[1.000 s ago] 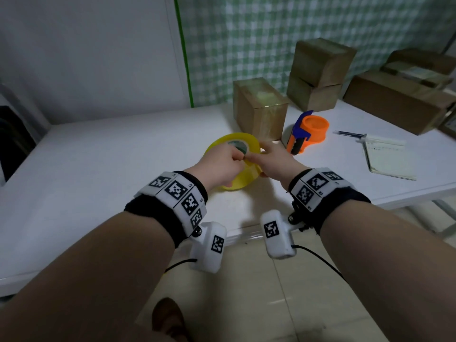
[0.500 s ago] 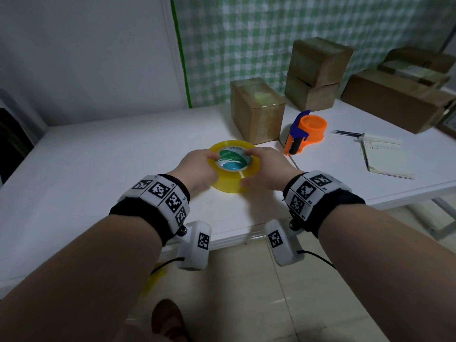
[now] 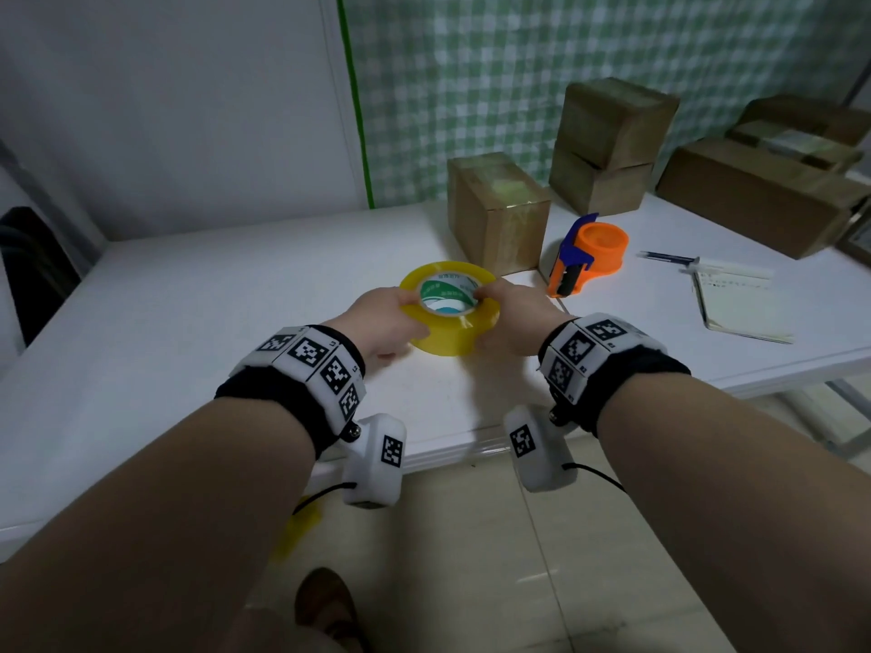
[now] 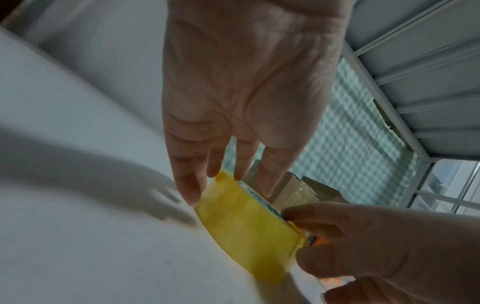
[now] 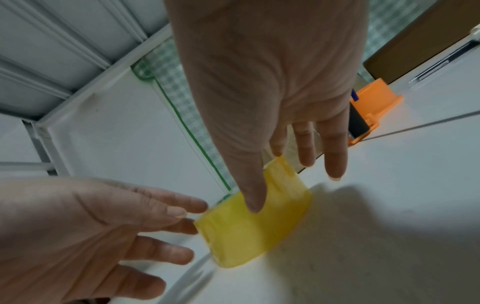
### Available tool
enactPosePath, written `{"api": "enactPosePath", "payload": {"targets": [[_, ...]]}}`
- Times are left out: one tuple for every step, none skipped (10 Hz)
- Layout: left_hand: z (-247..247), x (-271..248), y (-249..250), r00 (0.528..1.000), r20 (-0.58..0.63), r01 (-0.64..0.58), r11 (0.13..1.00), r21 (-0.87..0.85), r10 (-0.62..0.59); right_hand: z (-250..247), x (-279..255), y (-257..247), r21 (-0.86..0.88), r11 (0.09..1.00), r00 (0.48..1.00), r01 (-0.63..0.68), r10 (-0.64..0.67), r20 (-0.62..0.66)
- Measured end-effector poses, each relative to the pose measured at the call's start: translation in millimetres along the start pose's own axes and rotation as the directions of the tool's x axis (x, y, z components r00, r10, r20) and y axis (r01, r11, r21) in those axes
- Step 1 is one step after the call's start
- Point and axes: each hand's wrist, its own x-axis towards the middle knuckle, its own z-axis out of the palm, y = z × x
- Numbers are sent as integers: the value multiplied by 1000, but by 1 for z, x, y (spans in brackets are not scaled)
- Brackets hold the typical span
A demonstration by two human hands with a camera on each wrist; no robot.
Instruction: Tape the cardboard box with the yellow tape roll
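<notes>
The yellow tape roll [image 3: 447,318] with a green-printed core lies tilted near the front of the white table [image 3: 188,332], held between both hands. My left hand [image 3: 400,318] holds its left side, thumb on the top rim. My right hand [image 3: 490,313] pinches the right side, thumb inside the core. The left wrist view shows the roll [image 4: 246,226], my left hand's [image 4: 223,174] fingers reaching down to its edge, and the right hand [image 4: 350,236] pinching it. The right wrist view shows the same roll [image 5: 254,226]. A taped cardboard box [image 3: 495,214] stands upright just behind the roll.
An orange tape dispenser [image 3: 589,256] lies right of the box. Two stacked boxes [image 3: 608,143] and longer boxes [image 3: 754,195] stand at the back right. A notebook [image 3: 740,308] and pen [image 3: 664,256] lie at right. The table's front edge [image 3: 447,454] is close to my wrists.
The roll, standing on edge a second ago with both hands pinching at its front, has been tipped nearly flat. My hands have moved apart to its two sides.
</notes>
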Motion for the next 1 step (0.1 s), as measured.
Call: {"api": "enactPosePath", "payload": {"targets": [[-7, -10, 6, 999, -34, -6, 999, -40, 5, -9, -9, -3, 48, 999, 1000, -14, 15, -21]]}}
